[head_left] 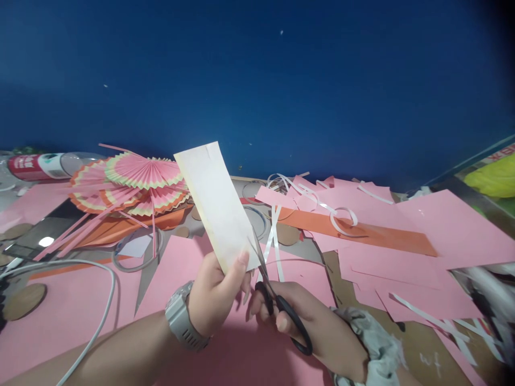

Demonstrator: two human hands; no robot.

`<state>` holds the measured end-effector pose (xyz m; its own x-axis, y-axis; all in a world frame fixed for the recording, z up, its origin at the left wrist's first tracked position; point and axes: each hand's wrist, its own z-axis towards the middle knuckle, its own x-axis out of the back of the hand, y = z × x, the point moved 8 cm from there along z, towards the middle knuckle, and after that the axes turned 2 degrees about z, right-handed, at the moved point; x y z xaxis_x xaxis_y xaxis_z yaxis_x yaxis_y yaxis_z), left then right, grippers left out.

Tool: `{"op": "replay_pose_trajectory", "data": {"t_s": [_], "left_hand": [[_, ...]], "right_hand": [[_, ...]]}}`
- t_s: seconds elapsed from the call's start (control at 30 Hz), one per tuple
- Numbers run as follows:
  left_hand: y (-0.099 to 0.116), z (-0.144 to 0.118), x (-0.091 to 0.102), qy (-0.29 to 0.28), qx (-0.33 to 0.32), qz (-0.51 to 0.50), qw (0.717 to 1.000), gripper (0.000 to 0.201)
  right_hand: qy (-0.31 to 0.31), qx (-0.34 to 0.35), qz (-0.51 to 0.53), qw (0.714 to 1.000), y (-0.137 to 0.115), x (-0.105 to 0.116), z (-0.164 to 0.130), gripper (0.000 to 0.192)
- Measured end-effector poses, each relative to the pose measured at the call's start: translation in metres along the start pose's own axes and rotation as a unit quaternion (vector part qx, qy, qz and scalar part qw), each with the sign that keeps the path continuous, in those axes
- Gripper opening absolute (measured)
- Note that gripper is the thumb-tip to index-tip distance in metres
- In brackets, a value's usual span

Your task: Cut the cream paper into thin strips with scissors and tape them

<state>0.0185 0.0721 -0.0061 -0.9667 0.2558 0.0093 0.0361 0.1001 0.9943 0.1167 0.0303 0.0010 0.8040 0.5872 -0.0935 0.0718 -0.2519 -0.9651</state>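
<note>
My left hand (215,292) pinches the lower end of a long cream paper strip (215,203) and holds it upright, tilted to the left. A grey watch sits on that wrist. My right hand (298,316) grips black-handled scissors (277,300), whose blades point up and meet the strip's lower right edge. A grey scrunchie is around my right wrist.
Pink paper sheets (438,230) and an orange strip (362,230) cover the table, with white paper trimmings among them. Folded pink paper fans (132,185) lie at the back left beside a red-labelled bottle (36,166). A white cable (100,300) curves at the left. A blue wall stands behind.
</note>
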Motion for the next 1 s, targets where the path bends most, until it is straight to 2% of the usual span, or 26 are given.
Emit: {"op": "replay_pose_trajectory", "data": {"t_s": [0.37, 0.53, 1.0], "left_hand": [[0.0042, -0.0017, -0.0008, -0.009, -0.025, -0.004, 1.0, 0.058], [0.0014, -0.0019, 0.0036, 0.012, -0.028, 0.024, 0.999, 0.057], [-0.0007, -0.0016, 0.0055, 0.031, -0.019, 0.011, 0.999, 0.055]], "right_hand": [[0.006, 0.0, -0.007, 1.0, 0.0027, 0.0013, 0.0002, 0.061], [0.007, 0.006, -0.028, 1.0, -0.0012, 0.0012, 0.0008, 0.062], [0.021, 0.001, -0.043, 0.999, 0.0017, 0.005, 0.001, 0.06]]}}
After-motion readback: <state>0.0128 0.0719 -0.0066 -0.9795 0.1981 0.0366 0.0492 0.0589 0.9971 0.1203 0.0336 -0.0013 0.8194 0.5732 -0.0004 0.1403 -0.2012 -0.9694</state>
